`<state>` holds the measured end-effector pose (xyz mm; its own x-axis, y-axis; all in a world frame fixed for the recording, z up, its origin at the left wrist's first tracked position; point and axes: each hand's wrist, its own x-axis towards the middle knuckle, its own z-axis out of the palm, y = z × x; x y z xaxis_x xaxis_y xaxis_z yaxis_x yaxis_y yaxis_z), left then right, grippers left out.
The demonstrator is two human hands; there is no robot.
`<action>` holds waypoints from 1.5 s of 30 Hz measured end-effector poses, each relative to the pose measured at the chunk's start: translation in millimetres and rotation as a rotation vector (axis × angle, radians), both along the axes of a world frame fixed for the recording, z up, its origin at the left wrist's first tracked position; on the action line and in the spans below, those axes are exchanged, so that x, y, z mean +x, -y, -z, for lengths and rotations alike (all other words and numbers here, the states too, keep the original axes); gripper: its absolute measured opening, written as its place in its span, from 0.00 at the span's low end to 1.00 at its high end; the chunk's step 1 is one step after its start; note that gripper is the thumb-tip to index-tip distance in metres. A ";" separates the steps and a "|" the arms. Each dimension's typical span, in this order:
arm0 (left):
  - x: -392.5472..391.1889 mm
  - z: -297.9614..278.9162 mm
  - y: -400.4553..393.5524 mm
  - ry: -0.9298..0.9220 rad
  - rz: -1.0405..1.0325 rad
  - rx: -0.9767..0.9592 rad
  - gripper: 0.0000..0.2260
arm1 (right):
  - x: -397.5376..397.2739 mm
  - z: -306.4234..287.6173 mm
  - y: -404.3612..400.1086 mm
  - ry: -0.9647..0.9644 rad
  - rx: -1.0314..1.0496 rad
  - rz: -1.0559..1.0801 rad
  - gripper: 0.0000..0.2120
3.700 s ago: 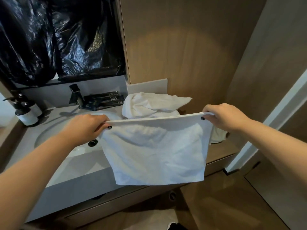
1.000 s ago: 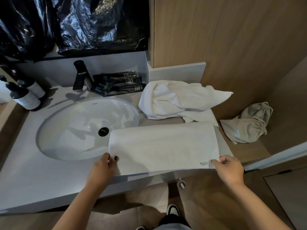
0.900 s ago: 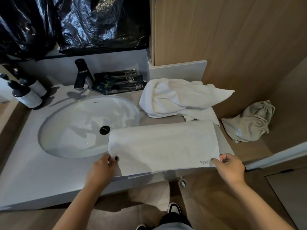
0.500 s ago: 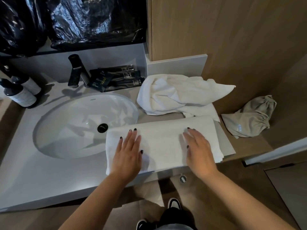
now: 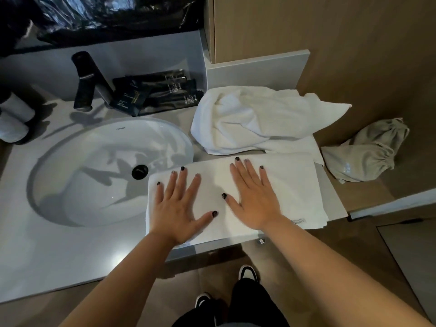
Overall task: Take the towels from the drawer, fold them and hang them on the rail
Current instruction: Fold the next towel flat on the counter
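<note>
A folded white towel [image 5: 297, 190] lies flat on the vanity counter [image 5: 59, 251], right of the basin, its near edge at the counter's front. My left hand [image 5: 179, 206] rests flat on the towel's left part, fingers spread. My right hand [image 5: 252, 194] lies flat on its middle, fingers spread too. Behind the folded towel a second white towel [image 5: 254, 119] sits crumpled in a heap against the wooden wall. No rail or drawer is in view.
A white oval basin [image 5: 99, 171] with a black drain sits left of the towel. A black tap [image 5: 85, 81], dark sachets [image 5: 155, 93] and two bottles [image 5: 14, 116] stand behind it. A beige drawstring bag [image 5: 368, 152] lies at the right on a wooden ledge.
The towel went from held up in the air to lying folded on the counter. Both hands let go of its near corners and now press flat on top, the right hand sliding left.
</note>
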<state>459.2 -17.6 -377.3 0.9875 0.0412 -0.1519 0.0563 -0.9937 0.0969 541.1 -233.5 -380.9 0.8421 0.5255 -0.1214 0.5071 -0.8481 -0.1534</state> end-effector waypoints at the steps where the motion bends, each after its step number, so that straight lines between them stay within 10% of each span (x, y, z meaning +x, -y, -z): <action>1: -0.9 0.0 -0.7 0.005 -0.006 -0.011 0.41 | 3.5 -0.1 5.8 0.001 -0.009 0.024 0.37; 12: -1.1 0.6 -11.3 -0.039 -0.254 -0.072 0.40 | 24.4 -6.9 80.4 -0.058 -0.071 0.263 0.40; 20: 8.0 -12.3 27.0 0.034 0.345 -0.111 0.32 | -5.7 -17.7 88.6 -0.085 0.059 0.039 0.32; 36: -46.8 -8.2 22.8 -0.037 0.329 0.065 0.41 | -44.9 -23.9 108.2 -0.073 -0.275 -0.244 0.54; 45: -78.3 -15.4 3.9 -0.018 0.305 0.088 0.35 | -56.2 -46.0 121.7 -0.237 -0.001 -0.100 0.37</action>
<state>381.0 -21.5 -361.9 0.9537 -0.2424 -0.1781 -0.2444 -0.9696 0.0112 485.0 -355.2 -334.9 0.7340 0.6045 -0.3095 0.5384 -0.7958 -0.2772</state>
